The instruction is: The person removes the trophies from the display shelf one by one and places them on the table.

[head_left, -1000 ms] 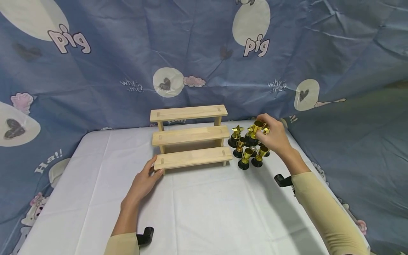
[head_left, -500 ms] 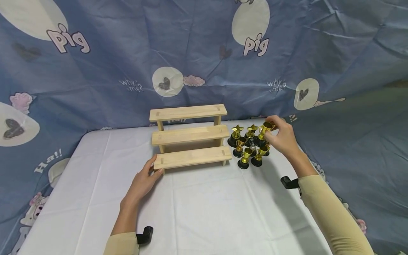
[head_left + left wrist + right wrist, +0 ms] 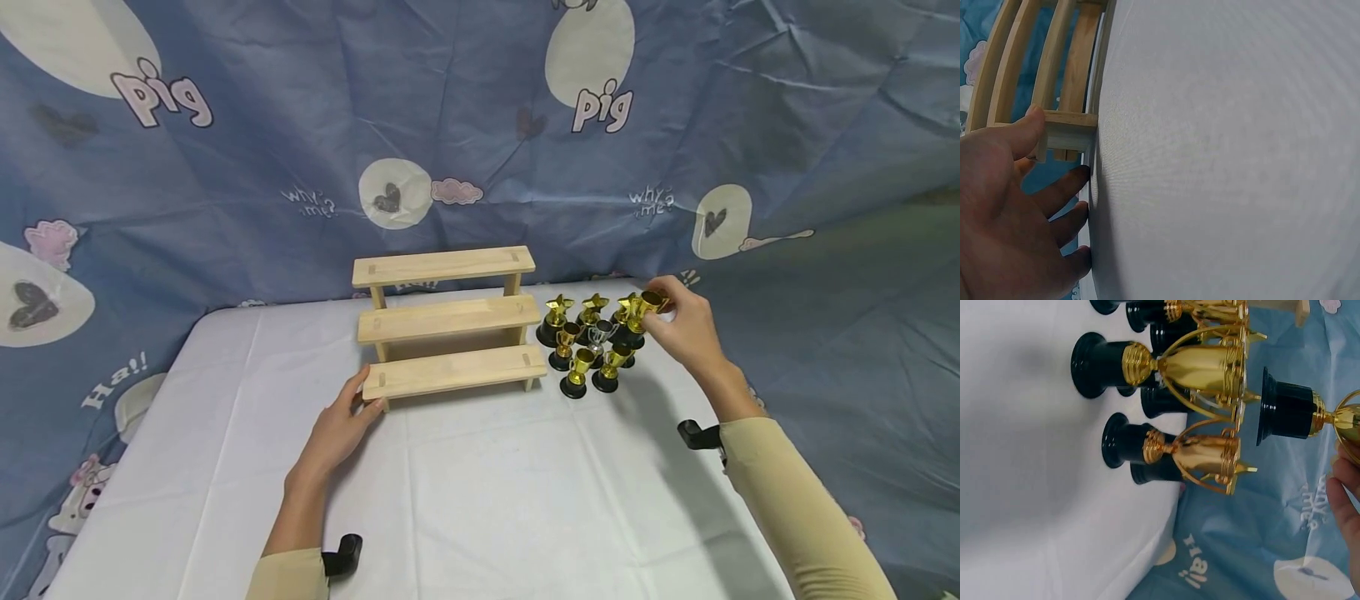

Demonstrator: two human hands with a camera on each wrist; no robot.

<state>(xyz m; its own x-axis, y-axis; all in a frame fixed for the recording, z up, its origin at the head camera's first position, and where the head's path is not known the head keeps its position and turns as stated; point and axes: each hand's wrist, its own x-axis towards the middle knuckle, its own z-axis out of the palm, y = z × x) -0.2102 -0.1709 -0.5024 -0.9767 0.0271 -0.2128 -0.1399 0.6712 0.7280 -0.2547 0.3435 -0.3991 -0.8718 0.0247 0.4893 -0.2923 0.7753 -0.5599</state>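
Observation:
My left hand (image 3: 336, 429) holds the left end of the lowest step of a three-step wooden stand (image 3: 453, 372). In the left wrist view the thumb (image 3: 1027, 132) lies against that end, with the other fingers spread below it. At the right, my right hand (image 3: 684, 325) grips a gold trophy cup (image 3: 637, 323) by its upper part. The right wrist view shows its black base (image 3: 1291, 409) raised off the cloth. Smaller cups stand close by: a silver one (image 3: 599, 333), a copper-coloured one (image 3: 566, 340) and gold ones (image 3: 580, 367) in front.
Star-topped trophies (image 3: 557, 312) stand in the back row, right of the stand and partly behind the held cup. A white cloth (image 3: 480, 500) covers the table. Printed blue fabric (image 3: 480, 125) hangs directly behind the stand and trophies.
My right hand has carried the gold trophy cup rightward over the group, uncovering the star trophies and the silver cup. The left hand and stand have stayed in place.

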